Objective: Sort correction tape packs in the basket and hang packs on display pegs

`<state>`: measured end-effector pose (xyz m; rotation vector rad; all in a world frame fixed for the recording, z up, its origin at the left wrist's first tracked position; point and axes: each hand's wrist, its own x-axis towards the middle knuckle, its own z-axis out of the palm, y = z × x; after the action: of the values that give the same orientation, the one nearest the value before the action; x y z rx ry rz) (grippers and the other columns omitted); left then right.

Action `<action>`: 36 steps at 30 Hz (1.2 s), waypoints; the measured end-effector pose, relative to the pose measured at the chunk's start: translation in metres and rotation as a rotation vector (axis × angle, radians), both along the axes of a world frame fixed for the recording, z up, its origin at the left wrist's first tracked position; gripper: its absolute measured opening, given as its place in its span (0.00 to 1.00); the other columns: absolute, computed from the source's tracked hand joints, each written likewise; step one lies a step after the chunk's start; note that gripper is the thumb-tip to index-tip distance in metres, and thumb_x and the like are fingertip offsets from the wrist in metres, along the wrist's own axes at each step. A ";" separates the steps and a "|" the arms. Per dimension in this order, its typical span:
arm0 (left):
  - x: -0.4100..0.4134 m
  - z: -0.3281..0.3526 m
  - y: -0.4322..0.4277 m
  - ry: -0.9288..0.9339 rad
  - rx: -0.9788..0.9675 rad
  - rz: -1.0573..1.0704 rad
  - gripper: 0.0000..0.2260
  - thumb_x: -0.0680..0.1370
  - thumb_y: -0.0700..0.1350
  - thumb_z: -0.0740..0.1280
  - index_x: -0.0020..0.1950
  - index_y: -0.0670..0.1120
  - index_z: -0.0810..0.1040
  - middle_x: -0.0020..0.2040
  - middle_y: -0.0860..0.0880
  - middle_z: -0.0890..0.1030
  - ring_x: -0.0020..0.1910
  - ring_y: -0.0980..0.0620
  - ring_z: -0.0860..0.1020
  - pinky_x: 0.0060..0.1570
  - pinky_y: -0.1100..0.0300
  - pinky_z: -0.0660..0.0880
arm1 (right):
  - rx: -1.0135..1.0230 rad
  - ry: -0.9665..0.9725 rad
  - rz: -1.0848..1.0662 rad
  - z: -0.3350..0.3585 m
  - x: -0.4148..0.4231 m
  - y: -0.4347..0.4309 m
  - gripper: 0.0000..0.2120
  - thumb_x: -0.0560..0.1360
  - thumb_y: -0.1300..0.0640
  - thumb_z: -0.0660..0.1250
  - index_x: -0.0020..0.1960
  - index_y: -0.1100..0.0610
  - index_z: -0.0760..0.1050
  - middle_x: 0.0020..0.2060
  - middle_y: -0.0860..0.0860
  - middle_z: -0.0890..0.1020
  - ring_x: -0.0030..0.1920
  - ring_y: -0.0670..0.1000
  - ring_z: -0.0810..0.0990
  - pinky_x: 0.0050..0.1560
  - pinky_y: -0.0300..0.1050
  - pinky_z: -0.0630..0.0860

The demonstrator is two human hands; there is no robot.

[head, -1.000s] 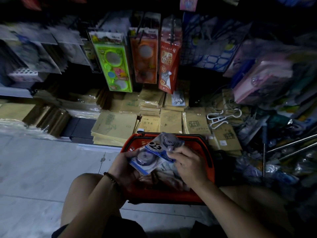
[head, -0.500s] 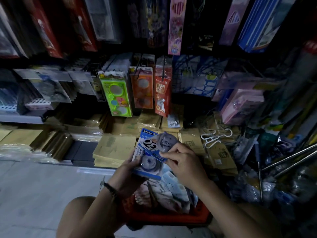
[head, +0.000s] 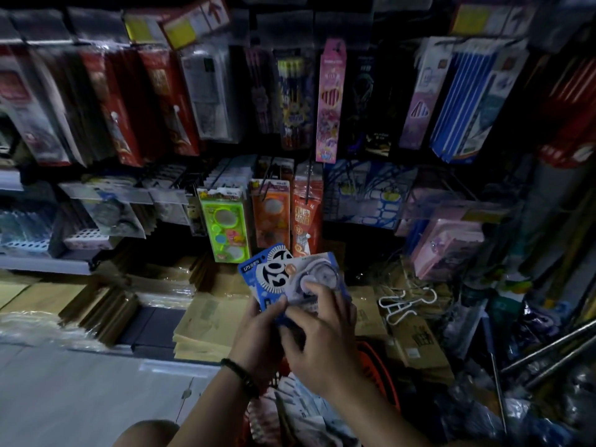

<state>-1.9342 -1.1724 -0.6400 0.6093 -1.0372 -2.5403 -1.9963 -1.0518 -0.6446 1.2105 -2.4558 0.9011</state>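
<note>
Both hands hold a small stack of blue-and-white correction tape packs (head: 283, 275) in front of the display. My left hand (head: 258, 337) grips the stack from below with its thumb across the lower front. My right hand (head: 319, 337) pinches the front pack, fingers curled over its clear blister. The red basket (head: 383, 372) sits low, mostly hidden under my arms, with several more packs (head: 300, 411) lying inside. Display pegs (head: 309, 175) stick out of the rack just above the held packs, carrying an orange-red pack.
Hanging goods fill the rack: a green pack (head: 225, 224), an orange pack (head: 271, 214), pencil boxes (head: 329, 101) higher up. Brown envelope stacks (head: 206, 324) line the low shelf. White hangers (head: 406, 301) and metal rods (head: 548, 350) lie at right. Grey floor (head: 80, 398) spreads left.
Both hands have lifted the packs up from the basket toward the pegs. The view has tilted upward, bringing the upper rack rows into sight and dropping the basket to the bottom edge.
</note>
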 end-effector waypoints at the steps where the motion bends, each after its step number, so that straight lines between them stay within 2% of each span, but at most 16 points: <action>1: -0.004 0.003 0.000 -0.044 -0.020 0.043 0.18 0.84 0.38 0.67 0.74 0.40 0.74 0.62 0.36 0.85 0.58 0.36 0.85 0.57 0.40 0.83 | 0.012 0.004 0.021 0.007 -0.002 0.002 0.16 0.77 0.41 0.66 0.63 0.40 0.82 0.69 0.45 0.72 0.73 0.52 0.69 0.67 0.56 0.65; 3: -0.008 0.010 -0.005 -0.107 -0.040 0.079 0.14 0.84 0.37 0.65 0.70 0.41 0.77 0.56 0.37 0.87 0.50 0.37 0.87 0.46 0.42 0.86 | 0.025 0.008 0.076 0.019 -0.014 0.010 0.19 0.75 0.44 0.67 0.65 0.41 0.78 0.65 0.42 0.73 0.70 0.50 0.70 0.65 0.56 0.66; 6: -0.010 0.027 -0.019 -0.164 -0.087 0.035 0.12 0.83 0.37 0.68 0.66 0.45 0.79 0.56 0.37 0.88 0.50 0.34 0.87 0.44 0.37 0.85 | 0.123 0.033 0.149 0.036 -0.050 0.027 0.29 0.74 0.49 0.67 0.75 0.42 0.69 0.69 0.43 0.69 0.74 0.51 0.66 0.70 0.56 0.68; 9: -0.020 0.043 -0.031 -0.165 -0.207 0.059 0.12 0.81 0.37 0.72 0.65 0.43 0.80 0.59 0.36 0.87 0.54 0.32 0.86 0.52 0.30 0.83 | 0.198 -0.002 0.242 0.055 -0.078 0.040 0.32 0.78 0.44 0.67 0.80 0.42 0.64 0.74 0.43 0.63 0.78 0.48 0.59 0.77 0.54 0.65; 11: -0.029 0.055 -0.031 -0.169 -0.283 0.110 0.14 0.79 0.40 0.75 0.63 0.41 0.81 0.59 0.36 0.87 0.57 0.31 0.86 0.59 0.26 0.80 | 0.189 0.066 0.266 0.063 -0.088 0.043 0.32 0.78 0.41 0.68 0.80 0.46 0.66 0.70 0.41 0.67 0.74 0.47 0.65 0.72 0.53 0.71; 13: -0.039 0.070 -0.028 -0.160 -0.319 0.143 0.18 0.75 0.46 0.79 0.62 0.41 0.82 0.57 0.37 0.88 0.57 0.32 0.86 0.61 0.27 0.80 | 0.170 0.071 0.266 0.072 -0.091 0.043 0.33 0.77 0.40 0.68 0.80 0.48 0.67 0.66 0.41 0.68 0.70 0.46 0.69 0.67 0.50 0.75; 15: -0.049 0.086 -0.025 -0.122 -0.365 0.107 0.19 0.76 0.48 0.78 0.64 0.42 0.83 0.58 0.39 0.88 0.57 0.34 0.86 0.61 0.31 0.81 | 0.135 0.101 0.203 0.080 -0.094 0.044 0.34 0.77 0.37 0.65 0.80 0.46 0.65 0.64 0.41 0.68 0.67 0.45 0.69 0.62 0.45 0.77; 17: -0.059 0.105 -0.022 -0.068 -0.409 0.023 0.15 0.80 0.42 0.74 0.66 0.43 0.81 0.60 0.40 0.87 0.59 0.37 0.86 0.62 0.35 0.82 | 0.077 0.116 0.094 0.092 -0.101 0.048 0.34 0.78 0.34 0.63 0.81 0.44 0.64 0.62 0.41 0.67 0.64 0.45 0.69 0.56 0.38 0.73; 19: -0.068 0.124 -0.020 -0.026 -0.479 -0.048 0.16 0.80 0.33 0.72 0.67 0.41 0.79 0.60 0.38 0.87 0.59 0.35 0.86 0.62 0.34 0.82 | 0.006 0.074 0.014 0.109 -0.109 0.053 0.34 0.79 0.35 0.65 0.82 0.40 0.61 0.61 0.40 0.66 0.62 0.45 0.70 0.55 0.38 0.72; 21: -0.079 0.146 -0.017 0.018 -0.537 -0.095 0.18 0.79 0.29 0.71 0.67 0.41 0.79 0.59 0.37 0.87 0.58 0.34 0.86 0.61 0.33 0.82 | -0.077 0.050 -0.040 0.129 -0.119 0.060 0.35 0.79 0.37 0.69 0.82 0.37 0.60 0.62 0.39 0.67 0.60 0.43 0.72 0.54 0.41 0.75; 25: -0.103 0.193 -0.008 0.073 -0.565 -0.071 0.18 0.79 0.28 0.71 0.67 0.40 0.79 0.58 0.38 0.88 0.57 0.37 0.87 0.54 0.43 0.86 | -0.179 0.106 -0.113 0.178 -0.143 0.071 0.36 0.78 0.39 0.72 0.82 0.36 0.61 0.60 0.39 0.68 0.56 0.43 0.74 0.49 0.36 0.73; 31: -0.133 0.265 0.001 0.146 -0.725 -0.006 0.19 0.75 0.28 0.76 0.63 0.41 0.82 0.54 0.41 0.89 0.54 0.37 0.88 0.59 0.37 0.83 | -0.328 0.252 -0.244 0.266 -0.184 0.083 0.36 0.77 0.38 0.72 0.81 0.38 0.64 0.59 0.39 0.70 0.57 0.44 0.74 0.52 0.37 0.74; 36: -0.155 0.317 -0.001 0.218 -0.789 -0.010 0.16 0.76 0.30 0.75 0.63 0.40 0.83 0.54 0.40 0.89 0.53 0.38 0.88 0.57 0.43 0.84 | -0.385 0.400 -0.345 0.336 -0.222 0.091 0.34 0.76 0.41 0.74 0.80 0.43 0.70 0.57 0.43 0.71 0.55 0.46 0.75 0.44 0.40 0.77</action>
<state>-2.0894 -1.1733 -0.3226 0.0995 -1.7802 -1.8932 -2.2179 -0.9607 -0.3085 0.7205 -1.9721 0.8769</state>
